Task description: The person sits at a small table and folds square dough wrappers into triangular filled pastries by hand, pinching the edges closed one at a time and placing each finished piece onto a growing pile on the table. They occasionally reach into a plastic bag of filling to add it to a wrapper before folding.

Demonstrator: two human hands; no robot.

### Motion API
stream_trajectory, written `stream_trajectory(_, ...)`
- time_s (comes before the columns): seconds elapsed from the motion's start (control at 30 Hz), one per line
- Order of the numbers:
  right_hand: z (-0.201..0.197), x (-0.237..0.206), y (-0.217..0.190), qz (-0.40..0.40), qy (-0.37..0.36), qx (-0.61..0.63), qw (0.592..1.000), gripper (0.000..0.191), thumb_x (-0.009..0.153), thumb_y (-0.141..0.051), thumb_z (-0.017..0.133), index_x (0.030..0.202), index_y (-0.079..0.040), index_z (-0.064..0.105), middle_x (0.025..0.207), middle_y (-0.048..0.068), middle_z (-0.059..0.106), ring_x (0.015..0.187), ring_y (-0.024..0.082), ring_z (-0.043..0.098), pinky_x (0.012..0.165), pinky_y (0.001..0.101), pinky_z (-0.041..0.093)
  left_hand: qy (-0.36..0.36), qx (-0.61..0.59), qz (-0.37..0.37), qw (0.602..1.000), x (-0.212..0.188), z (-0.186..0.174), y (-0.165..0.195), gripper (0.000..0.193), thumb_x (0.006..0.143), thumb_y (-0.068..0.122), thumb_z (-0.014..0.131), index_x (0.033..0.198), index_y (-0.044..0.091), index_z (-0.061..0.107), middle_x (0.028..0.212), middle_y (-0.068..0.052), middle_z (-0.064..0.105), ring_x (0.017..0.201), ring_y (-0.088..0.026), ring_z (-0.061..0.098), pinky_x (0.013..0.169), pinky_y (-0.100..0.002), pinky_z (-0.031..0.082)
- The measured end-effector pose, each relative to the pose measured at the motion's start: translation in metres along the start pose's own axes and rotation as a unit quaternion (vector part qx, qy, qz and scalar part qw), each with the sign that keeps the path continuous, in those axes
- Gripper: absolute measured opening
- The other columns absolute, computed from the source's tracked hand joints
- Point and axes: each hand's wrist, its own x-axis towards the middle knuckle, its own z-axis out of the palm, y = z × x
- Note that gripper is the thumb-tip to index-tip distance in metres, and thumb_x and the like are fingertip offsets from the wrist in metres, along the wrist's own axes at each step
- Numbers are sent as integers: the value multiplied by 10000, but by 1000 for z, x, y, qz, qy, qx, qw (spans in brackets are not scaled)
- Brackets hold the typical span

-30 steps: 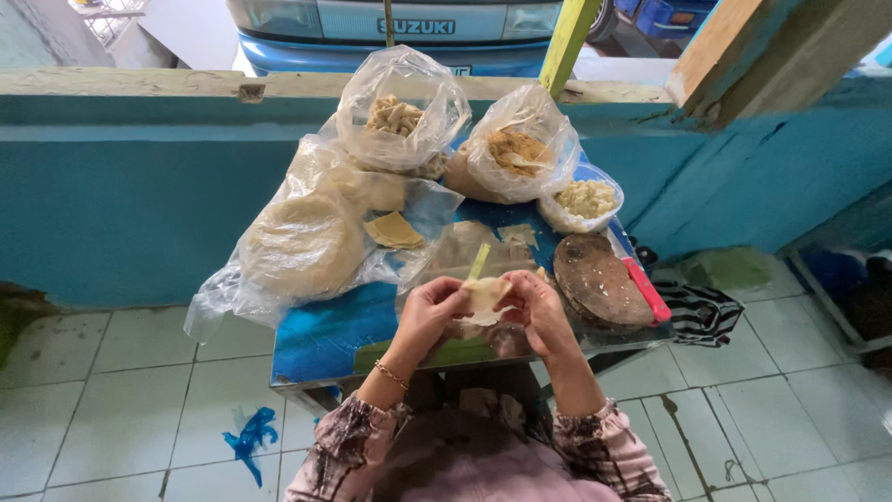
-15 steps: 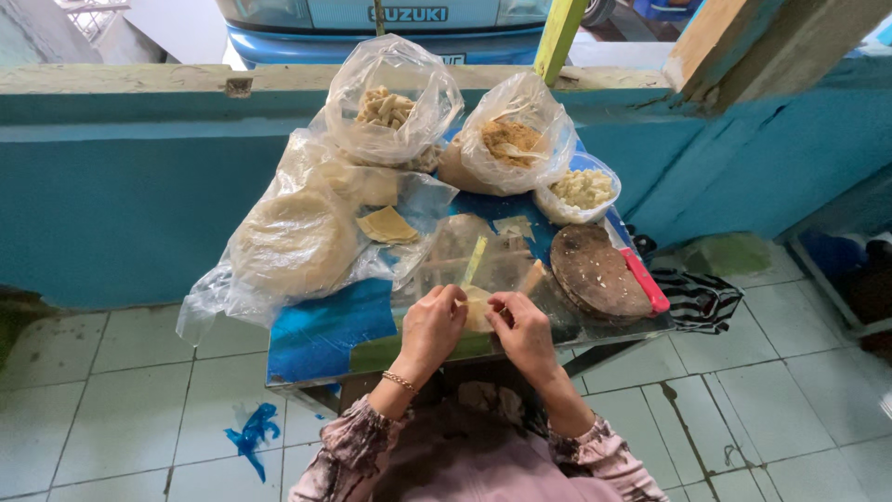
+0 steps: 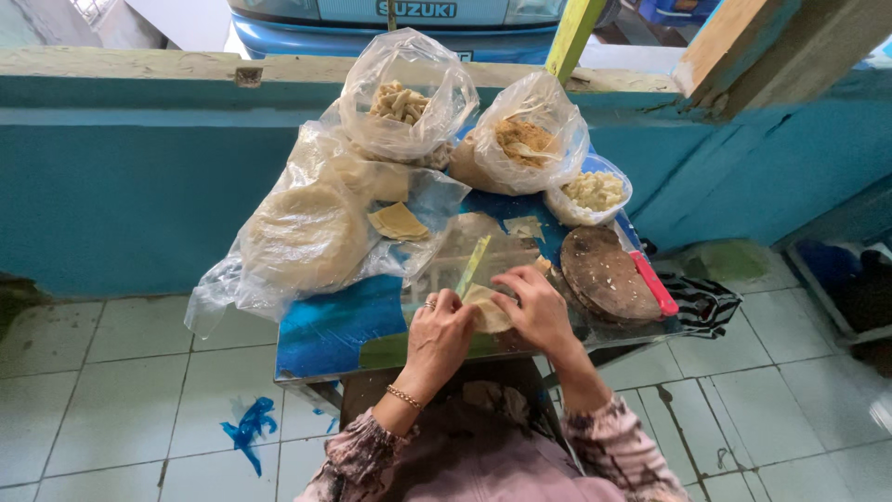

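Note:
My left hand (image 3: 437, 336) and my right hand (image 3: 535, 307) meet over the near edge of a small blue table (image 3: 325, 336). Between their fingers they pinch a pale yellow dough wrapper (image 3: 487, 309), folded, with both hands gripping it. A thin green stick (image 3: 472, 266) stands up just behind the left hand's fingers. A gold bracelet sits on my left wrist and a ring on a left finger. Patterned sleeves cover both forearms.
On the table lie a large plastic bag of round wrappers (image 3: 302, 237), two open bags of filling (image 3: 401, 100) (image 3: 525, 141), a bowl of pale filling (image 3: 593, 191), a round wooden board (image 3: 606, 273) and a red-handled tool (image 3: 653, 283). A teal wall (image 3: 139, 186) stands behind; tiled floor lies around.
The hands with the wrapper have come down from chest height to just above the table's near edge. The view has shifted slightly.

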Motion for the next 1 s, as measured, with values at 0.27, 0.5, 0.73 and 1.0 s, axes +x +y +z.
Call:
stream_trajectory(0.27,-1,22,-7,-6,-58,-104,993,233,852,-397,765,911,-172,783,940,62,677,914,262,701,787,401,553,-17,28,7,999,-8,-12,5,158,827,158,688,985,164,696,979,-73,576,949,-291,574,735,-423,465)
stream_trajectory(0.5,1,15,-1,-43,-78,5,996,193,815,-293,767,922,-132,754,974,55,696,890,261,711,761,380,564,-3,26,21,999,-9,-10,6,388,776,143,688,1162,177,717,985,-68,575,960,-287,568,750,-418,450)
stream_trajectory(0.73,10,28,9,1,-57,23,998,221,862,-317,742,1000,-145,753,1011,51,703,862,252,715,762,382,563,-13,47,20,999,-9,-8,10,299,773,134,705,1071,158,709,994,-74,568,979,-285,566,763,-419,442)
stream_trajectory(1.0,19,43,20,-90,-125,-27,988,242,820,-292,754,916,-80,688,949,129,680,887,338,680,767,441,535,-1,61,35,997,-3,-4,10,153,791,160,697,940,130,689,990,-96,570,981,-309,567,756,-434,448)
